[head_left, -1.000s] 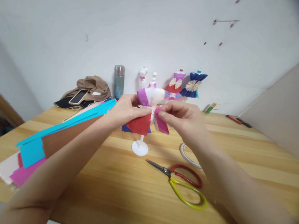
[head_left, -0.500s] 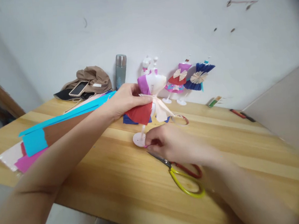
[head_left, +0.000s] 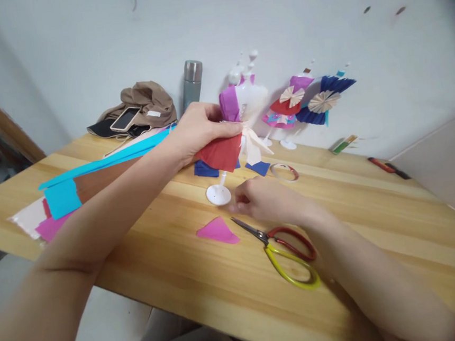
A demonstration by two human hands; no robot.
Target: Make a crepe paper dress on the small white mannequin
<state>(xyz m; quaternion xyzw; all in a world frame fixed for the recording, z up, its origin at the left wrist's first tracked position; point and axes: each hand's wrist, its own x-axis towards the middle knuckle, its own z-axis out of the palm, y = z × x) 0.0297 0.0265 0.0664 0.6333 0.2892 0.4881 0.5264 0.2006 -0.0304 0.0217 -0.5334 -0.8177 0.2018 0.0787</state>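
My left hand (head_left: 210, 127) is closed on a small white mannequin (head_left: 251, 97) at its waist. The mannequin wears a purple top piece (head_left: 229, 104), a red skirt piece (head_left: 224, 152) and a cream bow (head_left: 252, 142); it stands tilted on a round white base (head_left: 218, 194). My right hand (head_left: 268, 200) hovers just right of the base, its fingers loosely curled and apart, with nothing visible in them. Below it lie scissors (head_left: 263, 236) with red and yellow handles. A magenta paper scrap (head_left: 217, 231) rests on the table left of the blades.
Coloured paper sheets (head_left: 60, 200) lie under my left forearm. Behind are a cap (head_left: 100, 129), a phone (head_left: 125, 119), a flask (head_left: 192, 83) and dressed mannequins (head_left: 284, 115). A tape roll (head_left: 284, 172), blue scraps (head_left: 258, 168) and a red-black cutter (head_left: 389, 168) are on the table (head_left: 173, 281).
My right hand has let go of the magenta paper scrap, which now lies on the table. My left hand keeps its hold on the mannequin. The view has shifted slightly.
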